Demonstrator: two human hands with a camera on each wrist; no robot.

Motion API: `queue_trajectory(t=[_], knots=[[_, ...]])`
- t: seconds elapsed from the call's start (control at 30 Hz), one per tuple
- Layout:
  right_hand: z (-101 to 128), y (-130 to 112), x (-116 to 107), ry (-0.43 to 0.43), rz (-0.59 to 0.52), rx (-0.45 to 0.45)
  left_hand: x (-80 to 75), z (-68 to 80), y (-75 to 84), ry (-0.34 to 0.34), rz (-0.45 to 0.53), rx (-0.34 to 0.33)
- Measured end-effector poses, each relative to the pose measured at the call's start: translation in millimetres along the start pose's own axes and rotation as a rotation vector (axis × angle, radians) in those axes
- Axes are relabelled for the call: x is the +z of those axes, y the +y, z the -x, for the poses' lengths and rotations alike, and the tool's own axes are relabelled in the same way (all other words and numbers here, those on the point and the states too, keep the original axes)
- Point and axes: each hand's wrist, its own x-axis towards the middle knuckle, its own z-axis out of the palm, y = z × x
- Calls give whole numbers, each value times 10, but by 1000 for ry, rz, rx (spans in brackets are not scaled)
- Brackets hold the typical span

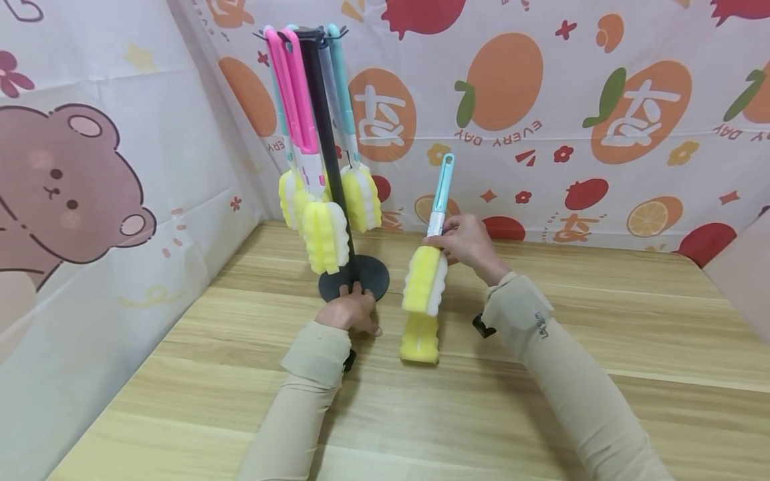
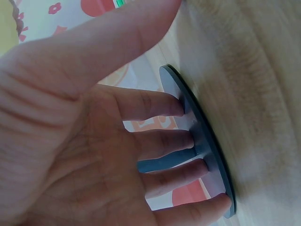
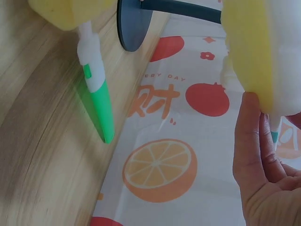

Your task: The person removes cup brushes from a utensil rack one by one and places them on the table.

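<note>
In the head view my right hand (image 1: 469,246) pinches a teal-handled sponge brush (image 1: 424,280) near its neck, handle up and yellow-and-white head down. The right wrist view shows my thumb and fingers at the end of that sponge head (image 3: 249,52). Below it a green-handled sponge brush (image 3: 99,103) lies on the table, mostly covered by the held one in the head view. My left hand (image 1: 351,310) rests its fingertips on the round black base (image 2: 207,141) of the stand, fingers extended and spread, thumb apart.
The black stand (image 1: 323,120) rises at the back left. From its top hooks hang several sponge brushes, with pink handles (image 1: 295,93) and teal handles (image 1: 341,80). A printed cloth (image 1: 571,153) closes off the back and left of the wooden table (image 1: 601,321).
</note>
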Motion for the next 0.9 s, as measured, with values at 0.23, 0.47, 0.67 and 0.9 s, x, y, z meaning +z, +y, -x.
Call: queue_trajectory(t=[0.23, 0.47, 0.67, 0.9], knots=[[-14, 38, -45, -29, 27, 50, -3, 7, 8, 6, -12, 1], [-18, 98, -63, -58, 65, 55, 0, 5, -2, -3, -2, 6], [-16, 149, -80, -70, 77, 59, -5, 4, -1, 1, -9, 14], [-37, 211, -109, -87, 101, 107, -3, 8, -12, 5, -13, 22]])
